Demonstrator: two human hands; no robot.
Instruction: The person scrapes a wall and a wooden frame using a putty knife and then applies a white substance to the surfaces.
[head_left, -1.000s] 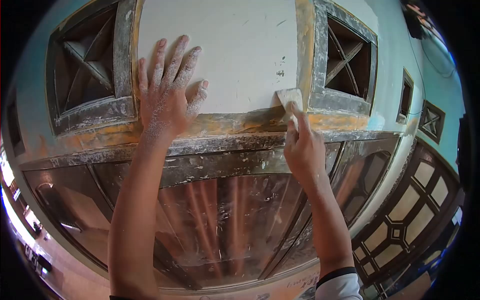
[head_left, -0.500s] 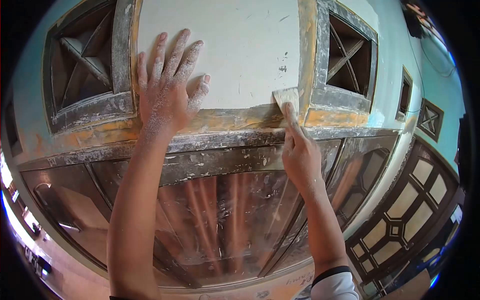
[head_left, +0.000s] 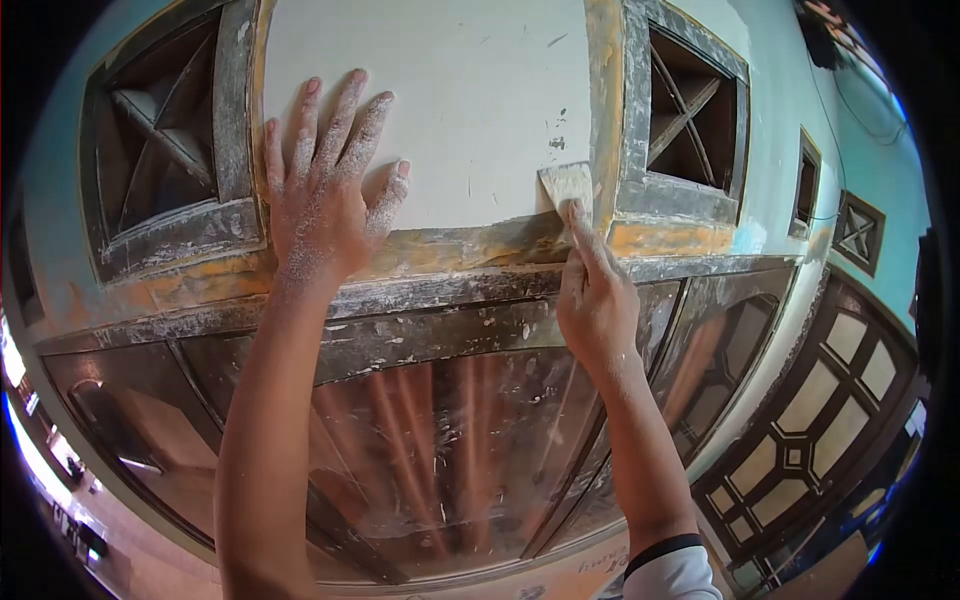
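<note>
Left hand (head_left: pixel 325 215), white-dusted, fingers spread, laid flat at the left of a white wall panel (head_left: pixel 460 130); right hand (head_left: pixel 600 315), white sleeve (head_left: pixel 672 572) with dark cuff, gripping a putty knife (head_left: pixel 567 184), its blade at the panel's lower right corner; two dark wooden vent frames (head_left: pixel 233 100) with crossed bars, one left, one right; a paint-flecked wooden beam (head_left: pixel 450 290) below; a paint-spotted glass pane (head_left: pixel 450 450) under it; a dark door (head_left: pixel 762 450) with pale insets, far right; turquoise wall (head_left: pixel 888 235) beyond
</note>
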